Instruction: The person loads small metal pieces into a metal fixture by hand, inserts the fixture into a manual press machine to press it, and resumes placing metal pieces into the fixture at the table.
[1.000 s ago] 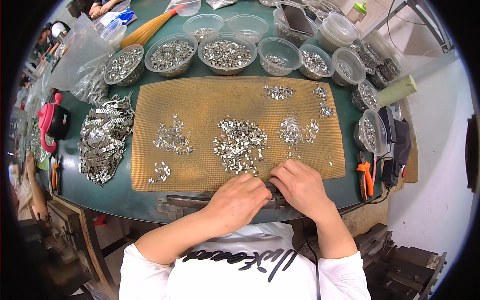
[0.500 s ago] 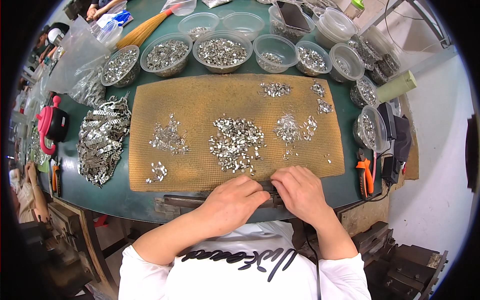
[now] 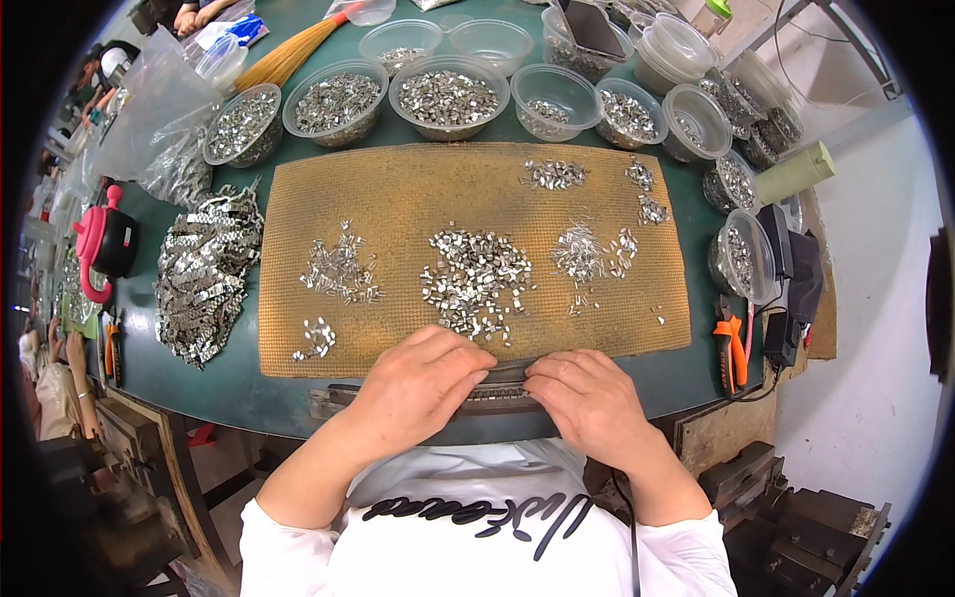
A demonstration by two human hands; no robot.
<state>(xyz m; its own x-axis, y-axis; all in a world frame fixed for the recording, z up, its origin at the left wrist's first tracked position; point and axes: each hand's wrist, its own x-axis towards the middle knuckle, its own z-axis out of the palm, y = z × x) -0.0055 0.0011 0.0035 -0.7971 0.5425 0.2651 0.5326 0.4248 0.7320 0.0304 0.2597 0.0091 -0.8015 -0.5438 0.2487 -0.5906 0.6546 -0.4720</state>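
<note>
At the near table edge lies a long, narrow metal jig (image 3: pixel 497 394) with a row of small notches or links along it. My left hand (image 3: pixel 418 386) is over its left part, thumb and fingertips pinched together. My right hand (image 3: pixel 594 406) is closed at its right part, fingertips bent down. A dark narrow strip (image 3: pixel 511 372) runs between the fingertips; what each hand pinches is hidden. Just beyond is a brown textured mat (image 3: pixel 418 184) with a central pile of small shiny metal links (image 3: pixel 473 279). Thinner metal pieces lie in heaps left (image 3: pixel 341 267) and right (image 3: pixel 582 251).
Clear plastic bowls of metal pieces (image 3: pixel 448 97) arc around the far side. Left are a heap of linked metal bands (image 3: pixel 207 279) and a pink-and-black pot-shaped thing (image 3: pixel 107 244). Orange-handled pliers (image 3: pixel 731 348) lie right. A phone (image 3: pixel 592 30) rests on a far bowl.
My left hand has moved left and slightly away from me, and my right hand has moved a little closer to me. More of the jig shows between them.
</note>
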